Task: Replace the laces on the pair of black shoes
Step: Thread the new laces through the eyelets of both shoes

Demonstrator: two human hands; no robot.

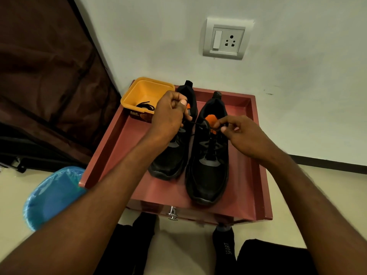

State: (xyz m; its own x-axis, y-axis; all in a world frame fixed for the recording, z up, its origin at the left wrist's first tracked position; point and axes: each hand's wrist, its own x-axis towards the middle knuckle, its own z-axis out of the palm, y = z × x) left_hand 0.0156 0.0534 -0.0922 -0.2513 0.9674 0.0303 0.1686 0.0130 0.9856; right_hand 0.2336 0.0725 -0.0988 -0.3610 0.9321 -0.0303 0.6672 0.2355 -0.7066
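Note:
Two black shoes stand side by side on a red drawer-like tray (244, 175), toes toward me. The right shoe (210, 175) has an orange tongue tab and a black lace (196, 123) at its top eyelets. My left hand (168, 116) pinches one end of that lace above the left shoe (170, 161), partly hiding it. My right hand (240, 133) pinches the other lace end beside the orange tab. The lace runs taut between both hands.
A yellow tub (143, 92) with another black lace (146, 106) in it sits at the tray's back left corner. A blue-lined bin (51, 195) stands on the floor to the left. A wall socket (226, 39) is behind; dark fabric hangs at left.

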